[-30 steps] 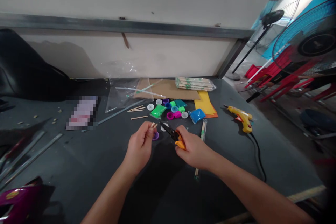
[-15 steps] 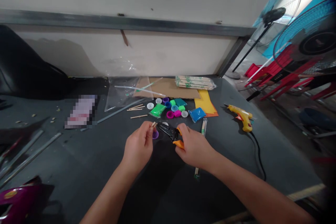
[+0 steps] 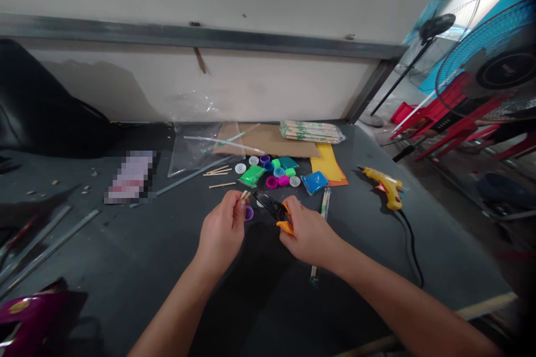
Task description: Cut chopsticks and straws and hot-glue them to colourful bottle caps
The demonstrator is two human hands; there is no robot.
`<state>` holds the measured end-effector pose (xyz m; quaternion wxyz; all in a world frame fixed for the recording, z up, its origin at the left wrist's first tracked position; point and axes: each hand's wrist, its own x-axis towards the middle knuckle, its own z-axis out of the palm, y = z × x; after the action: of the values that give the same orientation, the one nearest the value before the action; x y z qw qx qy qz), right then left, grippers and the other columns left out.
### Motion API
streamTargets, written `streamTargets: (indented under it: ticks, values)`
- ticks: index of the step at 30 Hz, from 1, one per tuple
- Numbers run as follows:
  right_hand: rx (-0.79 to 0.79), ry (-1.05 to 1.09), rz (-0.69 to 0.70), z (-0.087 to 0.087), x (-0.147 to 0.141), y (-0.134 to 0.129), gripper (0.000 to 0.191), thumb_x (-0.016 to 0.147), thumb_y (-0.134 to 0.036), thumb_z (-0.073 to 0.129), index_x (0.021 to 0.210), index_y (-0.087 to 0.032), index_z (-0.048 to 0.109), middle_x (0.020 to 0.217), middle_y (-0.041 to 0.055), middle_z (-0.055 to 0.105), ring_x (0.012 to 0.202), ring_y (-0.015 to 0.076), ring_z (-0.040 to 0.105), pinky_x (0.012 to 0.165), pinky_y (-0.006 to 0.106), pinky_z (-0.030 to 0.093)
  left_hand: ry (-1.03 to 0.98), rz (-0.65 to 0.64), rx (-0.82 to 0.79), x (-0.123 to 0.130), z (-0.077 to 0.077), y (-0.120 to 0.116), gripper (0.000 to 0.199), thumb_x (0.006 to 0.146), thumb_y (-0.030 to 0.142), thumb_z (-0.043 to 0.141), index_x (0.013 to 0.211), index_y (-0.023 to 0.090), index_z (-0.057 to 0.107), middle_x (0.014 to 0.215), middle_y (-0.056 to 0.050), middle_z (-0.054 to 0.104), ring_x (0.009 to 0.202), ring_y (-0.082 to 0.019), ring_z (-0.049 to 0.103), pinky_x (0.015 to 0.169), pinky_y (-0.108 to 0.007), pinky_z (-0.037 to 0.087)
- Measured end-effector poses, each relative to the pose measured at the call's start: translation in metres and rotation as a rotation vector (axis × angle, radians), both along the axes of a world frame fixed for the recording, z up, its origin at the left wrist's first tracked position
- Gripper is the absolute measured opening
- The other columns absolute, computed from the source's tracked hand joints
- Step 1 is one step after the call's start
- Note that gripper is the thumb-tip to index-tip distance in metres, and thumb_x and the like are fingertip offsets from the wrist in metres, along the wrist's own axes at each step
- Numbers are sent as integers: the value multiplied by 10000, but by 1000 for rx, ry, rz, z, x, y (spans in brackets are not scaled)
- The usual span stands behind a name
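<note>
Between thumb and fingers, my left hand (image 3: 221,224) pinches short wooden sticks (image 3: 245,195), their tips poking out at the top. My right hand (image 3: 312,232) is closed around the orange handles of black-jawed wire strippers (image 3: 272,207). The tool's tip points left, a small gap away from the sticks. A purple bottle cap (image 3: 248,213) lies just behind my left fingertips. More cut sticks (image 3: 218,171) rest on the dark table beyond, beside a bright green packet (image 3: 252,175) and a cluster of coloured caps (image 3: 272,182).
A yellow hot glue gun (image 3: 387,185) with its cord lies on the right. Toward the wall are cardboard (image 3: 268,139), a bundle of wrapped chopsticks (image 3: 312,131), yellow sheets (image 3: 325,162) and a blue packet (image 3: 315,182). A wrapped chopstick pair (image 3: 325,203) passes under my right wrist.
The strippers' jaws have drawn slightly away from the sticks, and the tool has turned a little. My left hand keeps its pinch almost in place.
</note>
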<state>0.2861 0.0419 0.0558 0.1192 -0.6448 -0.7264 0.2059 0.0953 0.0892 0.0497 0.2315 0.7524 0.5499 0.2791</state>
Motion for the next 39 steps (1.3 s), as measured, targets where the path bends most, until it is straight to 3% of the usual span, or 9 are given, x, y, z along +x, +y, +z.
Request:
streamTargets:
  ticks: [12, 17, 22, 39]
  values:
    - [5, -15, 13, -1, -1, 1, 276, 752, -227, 493, 993, -190, 365, 844, 50, 594, 684, 185, 569, 568, 272, 282, 30, -8, 6, 2, 0, 0, 192, 937, 317, 343, 893, 221, 503, 703, 4, 603, 633, -163, 576, 576, -250, 351]
    - [-21, -52, 6, 0, -2, 0, 260, 771, -229, 502, 990, -184, 368, 833, 61, 612, 645, 188, 574, 546, 274, 260, -37, -17, -61, 3, 0, 0, 206, 943, 334, 348, 866, 218, 500, 682, 20, 581, 593, -141, 536, 571, -242, 349]
    - [-95, 41, -12, 2, 1, 0, 216, 800, -237, 493, 973, -191, 372, 738, 35, 596, 621, 187, 569, 522, 264, 249, -122, -34, -84, 1, 2, 0, 231, 944, 348, 356, 818, 212, 494, 658, 30, 548, 577, -126, 507, 576, -234, 362]
    - [64, -62, 33, 1, 4, 4, 292, 776, -276, 482, 1031, -169, 388, 843, 64, 605, 672, 198, 574, 558, 282, 273, -42, -33, 11, 3, -2, 7, 173, 935, 313, 382, 878, 221, 518, 721, 21, 599, 634, -140, 555, 617, -240, 375]
